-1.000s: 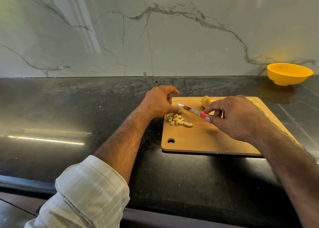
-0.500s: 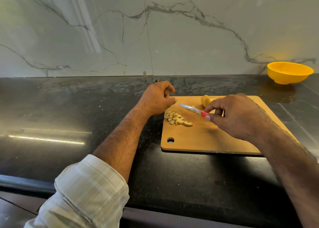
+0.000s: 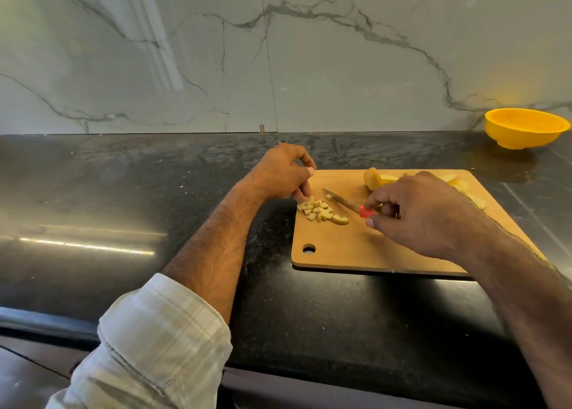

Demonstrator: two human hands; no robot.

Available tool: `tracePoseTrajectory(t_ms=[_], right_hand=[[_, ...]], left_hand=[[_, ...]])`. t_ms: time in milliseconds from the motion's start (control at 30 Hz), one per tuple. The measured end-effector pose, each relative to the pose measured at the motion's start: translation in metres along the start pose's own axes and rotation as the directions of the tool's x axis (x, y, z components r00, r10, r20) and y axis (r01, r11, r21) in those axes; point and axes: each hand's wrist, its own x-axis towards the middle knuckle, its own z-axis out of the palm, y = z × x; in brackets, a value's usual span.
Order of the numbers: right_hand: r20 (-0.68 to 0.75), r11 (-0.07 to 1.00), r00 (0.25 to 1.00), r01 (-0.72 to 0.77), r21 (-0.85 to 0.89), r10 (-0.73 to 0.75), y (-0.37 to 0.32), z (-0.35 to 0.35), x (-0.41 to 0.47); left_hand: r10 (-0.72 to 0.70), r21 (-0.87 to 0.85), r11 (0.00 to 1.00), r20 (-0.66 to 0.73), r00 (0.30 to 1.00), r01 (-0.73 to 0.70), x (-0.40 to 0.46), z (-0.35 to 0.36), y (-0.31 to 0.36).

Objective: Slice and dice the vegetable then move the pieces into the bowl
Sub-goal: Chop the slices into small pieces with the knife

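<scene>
While the right hand point(image 3: 424, 213) held the knife point(image 3: 342, 200) by its red handle, fingers and thumb pinched round it, the blade lay low and flat over the cutting board point(image 3: 356, 247), its tip pointing toward the left hand point(image 3: 280, 173) and a small scrap lying beside the tip. Compared with a second before, the left hand had lifted off the pile and then come back down at its far-left edge, fingers curled, with one fingertip touching the diced pieces point(image 3: 322, 212); whether it pinched a piece could not be told. The pile sat at the board's left side, near the hanging hole, loosely heaped and much as it had been. An uncut chunk of the vegetable point(image 3: 373, 178) stood at the board's far edge, with further slices partly hidden behind the right hand. The yellow bowl point(image 3: 526, 127) stood well apart on the dark counter point(image 3: 154, 192), by the marble wall at far right; no pieces could be seen in it. In my judgement cutting had paused and the hand was tidying the dice; more vegetable remained to be cut, and the transfer to the bowl had not begun
</scene>
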Motion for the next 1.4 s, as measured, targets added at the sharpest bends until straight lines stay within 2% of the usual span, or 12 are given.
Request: tracePoseTrajectory(t_ms=[133,333,400,500,633,700,800,967,1400], right_hand=[[-0.096,0.996,0.995,0.034,0.077,-0.026,0.006,-0.01,-0.003],[-0.302,0.974,0.949,-0.018,0.225,0.088,0.04,-0.027,-0.006],[-0.381,0.939,0.906,-0.046,0.342,0.183,0.052,-0.029,-0.005],[-0.419,0.868,0.86,-0.056,0.493,0.293,0.059,-0.022,0.002],[-0.445,0.9,0.85,-0.072,0.43,0.281,0.055,-0.003,0.011],[-0.464,0.937,0.849,-0.094,0.336,0.251,0.053,0.002,0.013],[-0.501,0.953,0.831,-0.106,0.284,0.242,0.055,0.0,0.013],[-0.535,0.956,0.809,-0.105,0.273,0.242,0.054,-0.001,0.013],[-0.572,0.954,0.783,-0.091,0.286,0.246,0.05,-0.004,0.01]], left_hand=[[0.097,0.07,0.994,-0.216,0.972,-0.084,0.004,-0.002,-0.006],[0.183,0.124,0.98,-0.257,0.949,-0.155,0.003,0.017,0.001],[0.205,0.149,0.974,-0.23,0.952,-0.173,0.006,0.026,0.011],[0.222,0.179,0.962,-0.07,0.972,-0.207,0.012,0.043,0.031],[0.167,0.224,0.959,0.048,0.985,-0.174,0.02,0.065,0.049],[0.156,0.231,0.959,0.049,0.987,-0.163,0.025,0.072,0.052],[0.149,0.199,0.969,0.004,0.989,-0.147,0.03,0.079,0.048],[0.164,0.103,0.981,-0.007,0.986,-0.163,0.028,0.082,0.043],[0.197,0.098,0.976,0.008,0.98,-0.197,0.027,0.081,0.045]])
